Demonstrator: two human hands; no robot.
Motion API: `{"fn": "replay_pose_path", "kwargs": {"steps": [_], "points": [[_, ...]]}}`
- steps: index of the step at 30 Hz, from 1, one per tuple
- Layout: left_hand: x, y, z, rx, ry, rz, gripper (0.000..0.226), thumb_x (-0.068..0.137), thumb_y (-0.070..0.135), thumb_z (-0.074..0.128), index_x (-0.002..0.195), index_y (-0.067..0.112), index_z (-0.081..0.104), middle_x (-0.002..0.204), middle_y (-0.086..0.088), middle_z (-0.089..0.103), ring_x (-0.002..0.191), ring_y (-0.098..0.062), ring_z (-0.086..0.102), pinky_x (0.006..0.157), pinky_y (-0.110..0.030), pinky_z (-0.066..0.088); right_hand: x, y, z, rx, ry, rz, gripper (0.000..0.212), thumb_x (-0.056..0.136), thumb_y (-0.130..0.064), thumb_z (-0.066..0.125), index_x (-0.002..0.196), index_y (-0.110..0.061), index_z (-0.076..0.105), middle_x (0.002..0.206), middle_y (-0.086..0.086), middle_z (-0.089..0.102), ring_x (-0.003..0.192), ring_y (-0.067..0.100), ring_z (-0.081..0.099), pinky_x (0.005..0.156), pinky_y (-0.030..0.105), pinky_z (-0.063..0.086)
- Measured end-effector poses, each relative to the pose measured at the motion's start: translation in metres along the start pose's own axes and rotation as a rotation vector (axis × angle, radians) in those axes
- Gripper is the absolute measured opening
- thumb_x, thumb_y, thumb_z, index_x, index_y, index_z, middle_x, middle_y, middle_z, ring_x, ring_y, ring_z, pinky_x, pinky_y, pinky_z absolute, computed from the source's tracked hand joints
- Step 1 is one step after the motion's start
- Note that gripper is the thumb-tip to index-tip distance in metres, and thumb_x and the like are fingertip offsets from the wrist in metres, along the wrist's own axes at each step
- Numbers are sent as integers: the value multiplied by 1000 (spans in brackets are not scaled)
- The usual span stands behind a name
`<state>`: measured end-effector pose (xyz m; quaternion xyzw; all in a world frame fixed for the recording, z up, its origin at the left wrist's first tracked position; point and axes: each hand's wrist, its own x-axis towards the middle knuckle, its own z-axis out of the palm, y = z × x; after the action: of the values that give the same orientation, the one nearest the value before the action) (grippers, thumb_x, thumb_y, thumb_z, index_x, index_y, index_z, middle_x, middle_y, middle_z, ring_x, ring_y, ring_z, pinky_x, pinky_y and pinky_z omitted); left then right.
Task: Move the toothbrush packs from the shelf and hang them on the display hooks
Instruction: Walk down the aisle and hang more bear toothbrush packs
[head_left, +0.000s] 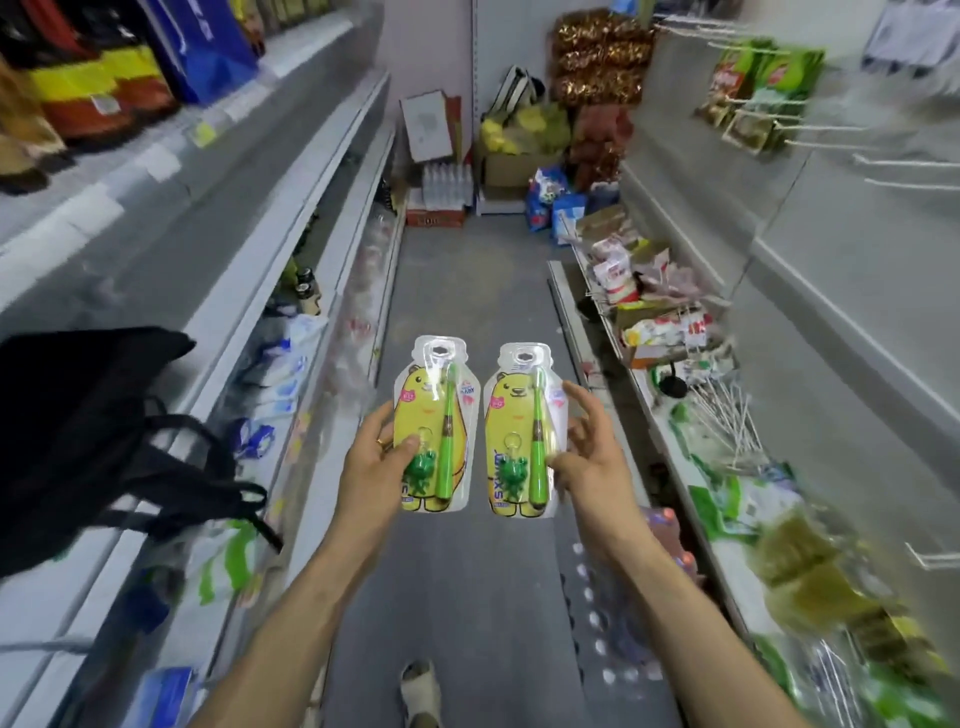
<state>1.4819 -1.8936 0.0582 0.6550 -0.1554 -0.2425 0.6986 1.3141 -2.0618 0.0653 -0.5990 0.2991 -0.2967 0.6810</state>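
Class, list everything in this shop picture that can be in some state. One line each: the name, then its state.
left toothbrush pack: sealed, upright, held in the air, not hung.
right toothbrush pack: sealed, upright, held beside the other with a gap between them.
left hand: grips the left pack, thumb on its front.
right hand: holds the right pack by its right edge.
display hooks: bare at upper right.
black bag: hanging at the left shelving.
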Motion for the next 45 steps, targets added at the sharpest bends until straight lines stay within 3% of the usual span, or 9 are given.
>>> {"fn": "replay_pose_path", "kwargs": {"steps": [4,8,14,18,24,30,34,38,45], "points": [[102,17,12,5,-55,-23,37,99,13,64,129,33,63,122,0,76,113,-29,73,99,-67,54,81,-17,24,76,90,9,93,80,28,47,148,-35,48,117,-1,75,112,24,71,90,49,58],[222,54,64,13,-153,1,29,100,4,64,123,23,64,111,-4,79,101,-28,76,91,-59,59,180,-53,16,89,234,-44,81,82,28,48,148,-21,52,130,5,72,125,29,67,109,63,49],[339,84,190,-88,-372,-34,22,100,0,62,120,9,66,105,-12,78,81,-18,77,66,-34,62,281,-93,-46,152,499,-92,60,86,20,53,130,-20,65,124,3,76,120,36,69,97,57,59],[394,88,274,-132,-476,-32,22,100,2,62,121,4,67,107,-18,77,84,-23,77,67,-34,64,333,-111,-96,204,643,-106,52,92,21,47,126,-14,65,114,6,77,107,29,75,59,22,60],[444,104,388,-210,-655,-90,25,98,7,65,123,5,69,116,-23,75,94,-31,76,87,-53,63,383,-141,-159,237,808,-150,36,96,16,49,116,-9,65,107,13,77,91,23,74,79,40,62],[460,137,481,-299,-899,-131,42,87,14,70,127,1,67,123,-21,74,113,-34,71,100,-53,57,396,-172,-197,234,1008,-242,28,100,9,52,120,-7,63,106,12,77,97,27,72,90,51,60],[473,154,535,-338,-1064,-169,33,91,9,67,124,3,67,117,-17,77,99,-22,76,88,-42,65,407,-191,-209,210,1169,-330,26,101,8,53,117,-9,64,96,0,76,94,19,71,86,41,59],[484,170,575,-354,-1233,-222,35,88,13,67,122,4,67,110,-13,78,91,-20,76,70,-37,65,417,-206,-203,212,1325,-405,25,101,6,55,120,-9,63,97,2,76,96,21,70,92,49,57],[496,200,631,-353,-1451,-191,18,101,6,61,117,7,69,111,-12,78,96,-22,76,76,-41,65,431,-246,-213,152,1550,-538,22,101,2,57,121,-6,64,100,3,73,97,18,68,93,46,55]]}}
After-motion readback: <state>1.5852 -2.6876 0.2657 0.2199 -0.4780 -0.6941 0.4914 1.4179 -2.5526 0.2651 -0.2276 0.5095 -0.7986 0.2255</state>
